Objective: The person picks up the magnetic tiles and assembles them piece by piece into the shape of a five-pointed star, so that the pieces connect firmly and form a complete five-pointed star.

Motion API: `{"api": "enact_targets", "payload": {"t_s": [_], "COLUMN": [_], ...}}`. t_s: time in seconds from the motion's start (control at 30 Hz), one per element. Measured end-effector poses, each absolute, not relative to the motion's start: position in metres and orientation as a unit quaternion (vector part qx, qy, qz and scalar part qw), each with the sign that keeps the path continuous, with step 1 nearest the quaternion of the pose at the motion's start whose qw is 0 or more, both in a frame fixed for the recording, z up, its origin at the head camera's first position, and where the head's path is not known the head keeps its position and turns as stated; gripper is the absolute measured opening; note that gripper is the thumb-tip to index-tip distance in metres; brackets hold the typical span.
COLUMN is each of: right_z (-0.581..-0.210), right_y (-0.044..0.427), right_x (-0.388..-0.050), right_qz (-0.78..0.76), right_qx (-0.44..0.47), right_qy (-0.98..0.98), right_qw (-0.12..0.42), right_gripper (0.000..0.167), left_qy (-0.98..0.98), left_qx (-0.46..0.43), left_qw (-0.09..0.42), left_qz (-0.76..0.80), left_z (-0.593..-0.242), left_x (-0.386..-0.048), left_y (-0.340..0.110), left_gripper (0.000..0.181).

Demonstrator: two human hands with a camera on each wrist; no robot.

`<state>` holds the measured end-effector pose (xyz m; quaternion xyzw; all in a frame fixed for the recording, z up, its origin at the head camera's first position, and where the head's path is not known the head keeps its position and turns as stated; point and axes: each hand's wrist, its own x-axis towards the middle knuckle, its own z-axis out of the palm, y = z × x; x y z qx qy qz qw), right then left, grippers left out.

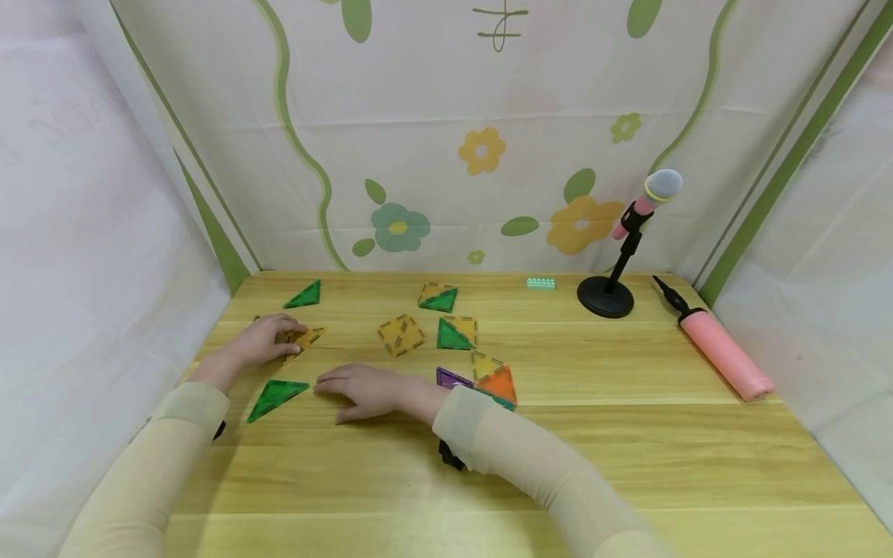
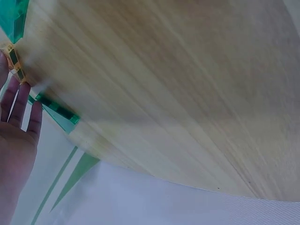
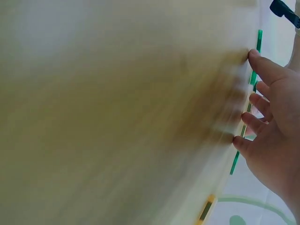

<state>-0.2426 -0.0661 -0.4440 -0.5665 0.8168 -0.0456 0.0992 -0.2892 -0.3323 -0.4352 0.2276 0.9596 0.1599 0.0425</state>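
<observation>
My left hand (image 1: 268, 339) pinches an orange triangular magnetic tile (image 1: 310, 338) between thumb and fingers at the table's left side; the left wrist view shows this orange tile (image 2: 17, 64) near the fingertips. Between my hands lies a green triangular tile (image 1: 275, 397), and another green triangle (image 1: 305, 295) is farther back. My right hand (image 1: 366, 390) is held low over the tabletop with its fingers spread, close to the nearer green triangle and holding nothing. In the right wrist view, the fingers of the right hand (image 3: 276, 110) reach down to the wood.
Toward the middle lie an orange square (image 1: 401, 335), two green-and-orange squares (image 1: 446, 335), and a purple tile (image 1: 452, 378) beside red-orange (image 1: 498, 384) and yellow triangles, partly behind my right sleeve. A toy brick (image 1: 540, 284), a microphone on a stand (image 1: 607, 297) and a pink pump (image 1: 725, 353) stand right.
</observation>
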Motion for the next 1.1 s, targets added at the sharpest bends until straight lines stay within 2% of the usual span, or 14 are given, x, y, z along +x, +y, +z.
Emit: {"api": "enact_targets", "payload": {"t_s": [0.27, 0.53, 0.77, 1.1], "right_z": [-0.445, -0.448, -0.445, -0.439], "right_y": [-0.083, -0.088, -0.075, -0.046], "right_x": [-0.238, -0.235, -0.236, -0.241], "right_qz": [-0.013, 0.016, 0.005, -0.008], "right_qx": [-0.536, -0.517, -0.522, -0.521], "right_qy": [0.838, 0.851, 0.849, 0.847], "right_qw": [0.104, 0.088, 0.081, 0.104], "right_gripper": [0.07, 0.068, 0.068, 0.071], "left_qy": [0.958, 0.958, 0.957, 0.957], "left_qx": [0.234, 0.235, 0.237, 0.237], "left_qw": [0.044, 0.041, 0.032, 0.035], "left_qz": [0.156, 0.157, 0.164, 0.161], "left_z": [-0.433, -0.433, -0.436, -0.433], "left_x": [-0.289, -0.288, -0.287, -0.286], "left_y": [-0.333, -0.334, -0.334, -0.332], "left_gripper": [0.041, 0.04, 0.04, 0.04]}}
